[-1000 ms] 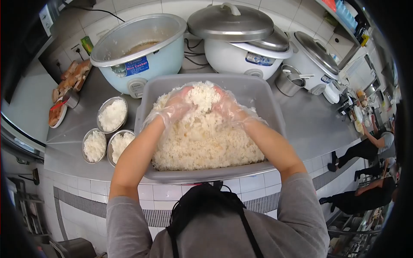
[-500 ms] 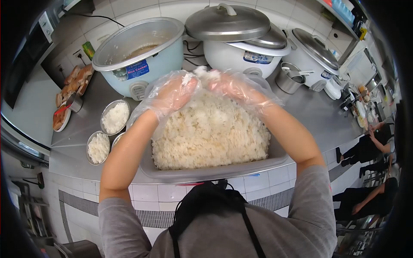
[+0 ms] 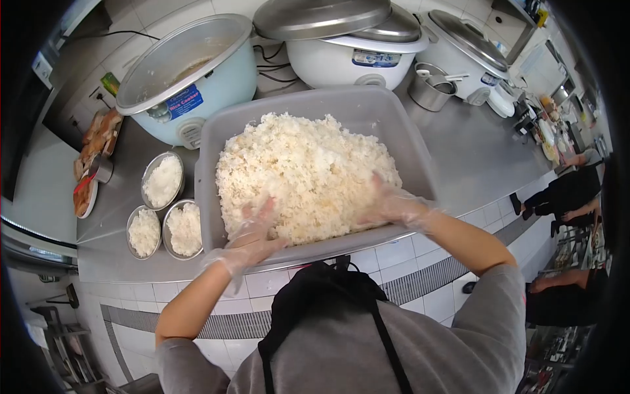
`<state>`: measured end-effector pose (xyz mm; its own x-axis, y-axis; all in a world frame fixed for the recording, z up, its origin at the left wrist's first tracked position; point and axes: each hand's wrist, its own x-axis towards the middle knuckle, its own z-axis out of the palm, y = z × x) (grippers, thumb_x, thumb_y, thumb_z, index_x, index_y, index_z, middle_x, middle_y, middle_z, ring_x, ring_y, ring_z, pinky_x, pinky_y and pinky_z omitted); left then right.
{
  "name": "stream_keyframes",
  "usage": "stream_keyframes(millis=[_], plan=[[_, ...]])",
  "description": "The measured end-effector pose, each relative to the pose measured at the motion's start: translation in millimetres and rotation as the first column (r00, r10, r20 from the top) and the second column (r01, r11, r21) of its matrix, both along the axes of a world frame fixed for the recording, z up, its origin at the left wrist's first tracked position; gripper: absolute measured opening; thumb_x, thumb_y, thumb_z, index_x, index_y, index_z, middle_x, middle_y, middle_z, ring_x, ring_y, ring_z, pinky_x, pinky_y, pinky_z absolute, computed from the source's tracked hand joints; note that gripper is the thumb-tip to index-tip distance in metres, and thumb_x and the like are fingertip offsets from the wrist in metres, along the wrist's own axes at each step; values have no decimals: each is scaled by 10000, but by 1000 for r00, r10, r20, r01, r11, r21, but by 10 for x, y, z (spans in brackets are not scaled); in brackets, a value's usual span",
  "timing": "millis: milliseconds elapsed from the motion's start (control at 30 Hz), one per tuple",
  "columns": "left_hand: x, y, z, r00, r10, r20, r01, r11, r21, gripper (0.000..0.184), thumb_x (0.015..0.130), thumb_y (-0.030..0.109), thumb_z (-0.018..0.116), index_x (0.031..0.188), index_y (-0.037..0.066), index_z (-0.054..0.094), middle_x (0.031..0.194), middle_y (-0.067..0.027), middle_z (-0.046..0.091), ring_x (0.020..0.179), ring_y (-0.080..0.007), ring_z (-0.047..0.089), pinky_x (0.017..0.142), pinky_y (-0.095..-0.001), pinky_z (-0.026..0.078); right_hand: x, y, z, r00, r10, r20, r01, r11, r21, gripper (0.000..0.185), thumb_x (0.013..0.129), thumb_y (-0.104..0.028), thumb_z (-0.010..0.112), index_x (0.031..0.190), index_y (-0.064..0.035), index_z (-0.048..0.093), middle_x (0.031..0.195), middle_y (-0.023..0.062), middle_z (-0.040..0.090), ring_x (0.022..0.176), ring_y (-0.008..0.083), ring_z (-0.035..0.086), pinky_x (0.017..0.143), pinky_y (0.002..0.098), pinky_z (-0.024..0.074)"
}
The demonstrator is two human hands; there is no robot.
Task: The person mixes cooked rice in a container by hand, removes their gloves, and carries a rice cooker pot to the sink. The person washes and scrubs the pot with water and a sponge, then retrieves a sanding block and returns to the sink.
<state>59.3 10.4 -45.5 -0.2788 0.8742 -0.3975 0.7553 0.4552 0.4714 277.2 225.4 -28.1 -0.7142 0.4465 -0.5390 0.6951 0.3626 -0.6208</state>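
Observation:
A heap of cooked white rice [image 3: 308,171] fills much of a grey plastic tub [image 3: 367,100] on the steel counter. My left hand [image 3: 254,235], in a clear plastic glove, touches the near left side of the rice, its fingers spread. At the near right side, my right hand [image 3: 394,203], gloved the same way, has its fingertips pressed against the heap, fingers apart. Neither hand grips anything. Left of the tub stand three metal bowls of rice: a back bowl [image 3: 163,181], a front left bowl [image 3: 144,232] and a front right bowl [image 3: 184,229].
Behind the tub are an uncovered blue rice cooker [image 3: 230,79], a lidded white rice cooker [image 3: 315,62] and another cooker [image 3: 459,49]. A metal pot [image 3: 430,95] holds utensils. Trays of browned food [image 3: 98,138] lie far left. Other people [image 3: 564,190] stand at the far right.
Both hands have come down from the tub's far edge to the near side of the rice, and opened. The clump of rice they held is gone from them. The heap's surface is looser.

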Motion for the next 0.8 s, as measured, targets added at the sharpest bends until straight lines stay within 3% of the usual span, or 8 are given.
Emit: stream_keyframes(millis=[200, 267, 300, 400, 533, 633, 700, 800], plan=[[244, 428, 8, 973, 68, 219, -139, 935, 327, 872, 665, 174, 678, 1366, 95, 165, 1349, -198, 282, 1279, -354, 146, 1047, -400, 142, -771, -640, -205, 905, -82, -418, 99, 995, 19, 947, 592, -205, 749, 1352, -50, 205, 1356, 207, 246, 1247, 293, 279, 1028, 335, 248], [40, 536, -41, 994, 31, 102, -73, 894, 443, 808, 672, 127, 673, 1352, 118, 237, 1339, -176, 303, 1235, -331, 282, 1016, -405, 247, -864, -547, -177, 747, -187, -637, 37, 970, -242, 875, 632, -218, 733, 1342, -63, 244, 1319, 184, 318, 1190, 270, 356, 988, 324, 312], [-33, 561, 59, 967, 37, 253, -146, 892, 428, 762, 697, 155, 665, 1342, 136, 259, 1309, -180, 339, 1185, -334, 345, 970, -385, 306, -910, -478, -156, 653, -262, -711, -19, 933, -360, 840, 652, -225, 724, 1337, -69, 264, 1301, 172, 355, 1161, 259, 394, 968, 319, 343], [-199, 694, 640, 897, 77, 435, -265, 881, 391, 597, 754, 223, 644, 1275, 149, 362, 1190, -178, 460, 1014, -321, 511, 842, -342, 435, -1006, -332, 373, 649, -215, -730, -53, 944, -325, 735, 712, -318, 692, 1286, -20, 345, 1240, 175, 434, 1081, 237, 470, 910, 291, 400], [-327, 851, 989, 989, 110, 103, -146, 869, 473, 421, 791, 344, 584, 1098, 62, 523, 965, -179, 590, 863, -298, 582, 748, -365, 440, -1199, -89, 660, 788, -116, -605, 278, 943, 181, 623, 758, -414, 634, 1144, 52, 482, 1092, 198, 547, 926, 220, 552, 798, 321, 446], [-354, 904, 1036, 988, 140, -61, -84, 833, 547, 478, 821, 456, 482, 987, 16, 563, 902, -225, 586, 835, -364, 553, 730, -411, 414, -1299, 51, 792, 879, -2, -476, 269, 827, 493, 528, 790, -398, 597, 1019, 75, 553, 997, 242, 579, 900, 257, 570, 754, 329, 442], [-378, 925, 951, 968, 216, -124, -99, 790, 605, 539, 836, 504, 406, 941, 1, 568, 884, -256, 570, 824, -406, 531, 730, -434, 398, -1393, 407, 422, 856, 164, -491, 191, 782, 593, 494, 801, -383, 582, 980, 78, 569, 947, 249, 589, 905, 274, 570, 751, 342, 438], [-403, 940, 775, 936, 320, -148, -135, 712, 689, 569, 857, 512, 330, 892, -7, 561, 841, -282, 554, 824, -431, 509, 740, -452, 383, -1319, 279, 666, 857, 264, -442, 52, 810, 584, 483, 814, -357, 567, 1028, 75, 541, 1010, 241, 569, 955, 273, 559, 779, 340, 441]])
